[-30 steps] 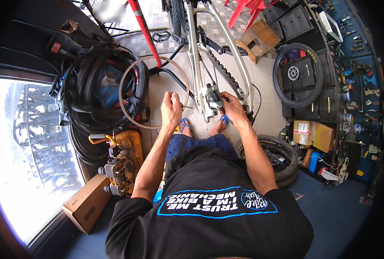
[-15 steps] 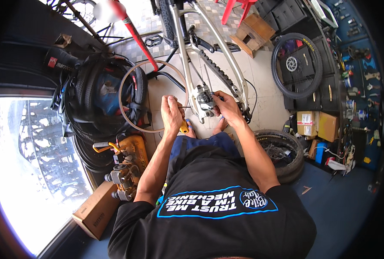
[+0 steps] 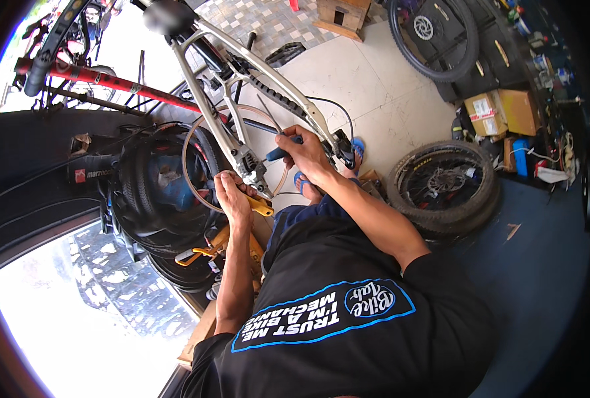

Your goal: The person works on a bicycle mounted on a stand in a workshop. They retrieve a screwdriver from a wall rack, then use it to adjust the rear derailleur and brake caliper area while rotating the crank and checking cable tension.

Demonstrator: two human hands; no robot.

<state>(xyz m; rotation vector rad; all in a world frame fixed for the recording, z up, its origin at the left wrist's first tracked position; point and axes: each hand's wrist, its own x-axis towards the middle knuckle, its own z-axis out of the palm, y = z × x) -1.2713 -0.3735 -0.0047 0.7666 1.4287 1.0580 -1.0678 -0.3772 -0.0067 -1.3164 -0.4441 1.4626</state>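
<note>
A pale bicycle frame (image 3: 266,61) is in front of me, its rear stays pointing toward me. My left hand (image 3: 234,199) has its fingers curled at the end of the left stay, beside a dark and silver brake caliper (image 3: 250,166). A yellow handle (image 3: 262,207) juts out by that palm; whether the hand grips it is unclear. My right hand (image 3: 303,156) is closed round a blue-handled tool (image 3: 278,153), held just right of the caliper. The tool's tip is hidden. At the right stay hangs a black rear derailleur (image 3: 343,147).
A bare wheel rim (image 3: 187,156) and several stacked tyres (image 3: 132,176) stand at left. Wheels with tyres (image 3: 401,189) lie on the floor at right, near cardboard boxes (image 3: 486,114). Another wheel (image 3: 466,56) leans against black drawers. A red stand arm (image 3: 119,83) reaches in from upper left.
The view has turned, and the frame sits further left. My left hand has come down to the stay's end. My right hand has drawn off the caliper, its blue-handled tool now showing plainly.
</note>
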